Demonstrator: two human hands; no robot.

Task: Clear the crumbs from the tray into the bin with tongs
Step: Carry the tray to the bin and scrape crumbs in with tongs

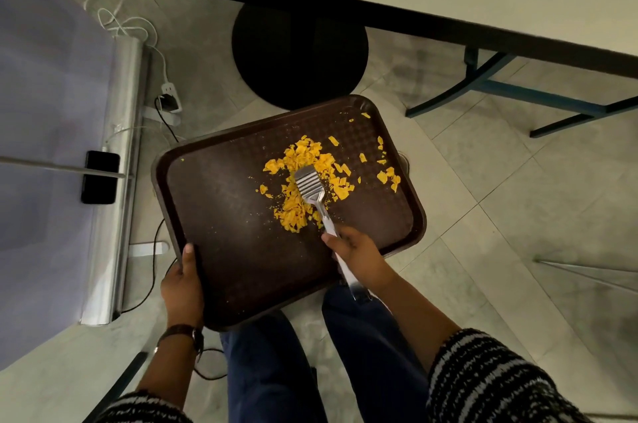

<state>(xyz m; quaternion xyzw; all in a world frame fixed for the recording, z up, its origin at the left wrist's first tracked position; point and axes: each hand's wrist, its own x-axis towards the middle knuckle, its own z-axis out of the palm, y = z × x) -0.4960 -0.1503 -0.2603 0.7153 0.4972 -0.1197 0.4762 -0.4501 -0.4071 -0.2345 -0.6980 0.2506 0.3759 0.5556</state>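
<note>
A person looks down at a dark brown tray (241, 232) held above a tiled floor (500, 198). The left hand (183, 279) grips the tray's near left edge, thumb on top. The right hand (355, 250) holds metal tongs (316, 203) (slotted tip forward), whose tip rests in a heap of yellow crumbs (300, 180) just beyond that hand, with strays scattered farther out.

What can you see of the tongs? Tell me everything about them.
The tongs look like shiny silver metal, with a broad slotted head and long narrow arms. The head rests among the yellow crumbs near the middle of the brown tray; the arms run back toward the person. The right hand grips them about midway, and the rear end sticks out behind the hand, past the tray's near edge, blurred.
</note>
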